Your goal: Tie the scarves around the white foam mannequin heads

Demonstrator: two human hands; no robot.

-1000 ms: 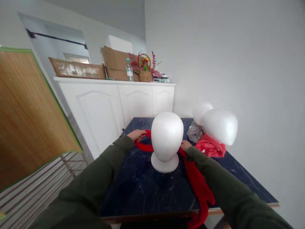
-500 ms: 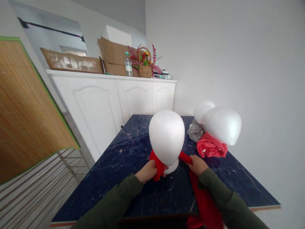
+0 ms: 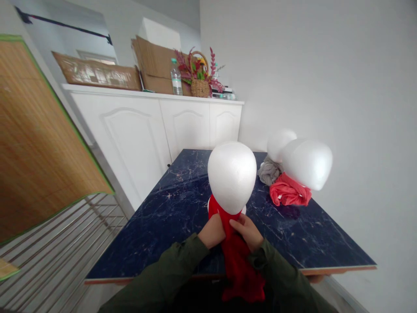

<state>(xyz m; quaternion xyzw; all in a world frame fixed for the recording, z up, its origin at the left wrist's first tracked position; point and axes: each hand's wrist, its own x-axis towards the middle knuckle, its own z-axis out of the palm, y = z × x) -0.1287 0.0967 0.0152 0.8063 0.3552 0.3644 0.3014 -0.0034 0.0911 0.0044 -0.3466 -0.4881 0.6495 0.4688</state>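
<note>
A white foam mannequin head (image 3: 232, 176) stands upright on the table, with a red scarf (image 3: 239, 258) around its neck. The scarf's long end runs toward me and hangs over the table's front edge. Just below the chin, my left hand (image 3: 212, 231) is closed on the scarf at its left side, fingers mostly hidden. My right hand (image 3: 249, 231) grips the scarf from the right, thumb on top. Part of the head's white base shows on both sides of the neck.
The dark blue marbled table (image 3: 169, 208) holds two more white foam heads (image 3: 308, 163), a grey cloth (image 3: 269, 171) and a coral-red cloth (image 3: 289, 191) at right. Behind is a white cabinet (image 3: 137, 134) with boxes, a bottle (image 3: 176, 78) and a flower basket (image 3: 200, 87). A metal rack (image 3: 61, 248) stands left.
My right hand has come left and inward, bringing the scarf's long end across to the front of the neck. Both hands are now close together below the chin. The view has shifted slightly.
</note>
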